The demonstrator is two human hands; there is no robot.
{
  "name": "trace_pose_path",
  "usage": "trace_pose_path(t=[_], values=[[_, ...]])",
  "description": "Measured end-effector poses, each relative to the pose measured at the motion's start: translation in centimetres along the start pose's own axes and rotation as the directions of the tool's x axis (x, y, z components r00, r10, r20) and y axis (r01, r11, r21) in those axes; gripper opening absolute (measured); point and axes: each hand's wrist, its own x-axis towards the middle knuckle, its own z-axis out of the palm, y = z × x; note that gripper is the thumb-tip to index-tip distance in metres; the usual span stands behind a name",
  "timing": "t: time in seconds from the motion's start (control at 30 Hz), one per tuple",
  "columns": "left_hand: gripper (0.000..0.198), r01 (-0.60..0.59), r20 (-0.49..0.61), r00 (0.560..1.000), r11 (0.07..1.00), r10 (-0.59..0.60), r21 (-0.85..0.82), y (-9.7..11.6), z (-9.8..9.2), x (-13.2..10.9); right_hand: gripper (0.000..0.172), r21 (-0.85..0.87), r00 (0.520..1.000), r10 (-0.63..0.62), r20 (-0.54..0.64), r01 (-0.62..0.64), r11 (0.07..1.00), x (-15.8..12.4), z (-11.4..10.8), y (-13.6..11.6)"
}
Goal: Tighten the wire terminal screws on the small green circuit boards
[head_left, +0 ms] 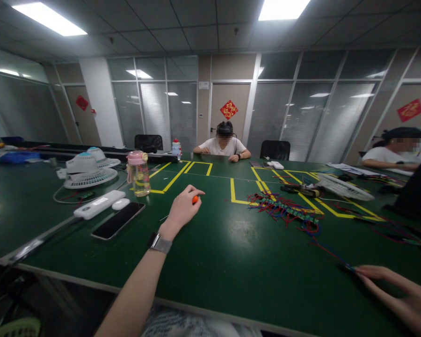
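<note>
In front of one long bundle of green circuit boards (287,208), our right hand (402,292) is pinching thin red-and-blue wires (331,255); a light hold should avoid tugging. Left of the bundle, one flat black phone (119,222) is lying, our left hand (182,206) is clasping one orange, mostly hidden thing (195,199), and two round white plastic fans (79,164) are standing.

There are two hands, one left hand (184,206) and one right hand (405,292). Within the left fingers (196,192) is one orange handle (195,199); behind them, one watch (160,243). Leftward of those fingers lie one phone (118,222), one white case (120,204), one white bar (100,204), one pink bottle (139,173) and two fans (80,164). Past them are two chairs (148,143) and one person (219,147). Past the right fingers (375,270): one grille (345,186), one co-worker (382,155), and boards (287,206) too tangled to count.
</note>
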Motion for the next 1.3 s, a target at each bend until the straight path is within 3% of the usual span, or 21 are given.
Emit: trace_pose_path(t=[0.17, 0.43, 1.07, 1.2, 1.3], values=[[0.024, 0.012, 0.026, 1.000, 1.000, -0.011, -0.017, 0.1, -0.1, -0.1, 0.038, 0.015, 1.000, -0.026, 0.014, 0.025, 1.000, 0.1, 0.0, -0.3], [0.025, 0.021, 0.033, 0.999, 1.000, -0.021, -0.021, 0.3, -0.3, -0.1, 0.031, 0.048, 0.999, 0.033, -0.023, -0.031, 0.998, -0.1, -0.8, -2.2], [0.026, 0.021, 0.022, 1.000, 1.000, -0.021, 0.017, 0.2, -0.1, 0.0, 0.028, 0.056, 1.000, 0.014, 0.003, -0.015, 0.998, 0.0, -1.0, -2.6], [0.026, 0.023, 0.034, 0.999, 1.000, -0.023, -0.002, 0.2, -0.1, 0.0, 0.024, 0.041, 0.997, -0.056, -0.049, 0.058, 0.997, -0.1, -1.0, -3.1], [0.026, 0.025, 0.035, 0.999, 1.000, -0.025, -0.008, 0.3, -0.1, -0.1, 0.027, -0.008, 0.996, -0.028, -0.086, 0.028, 1.000, -0.6, -0.6, -3.4]])
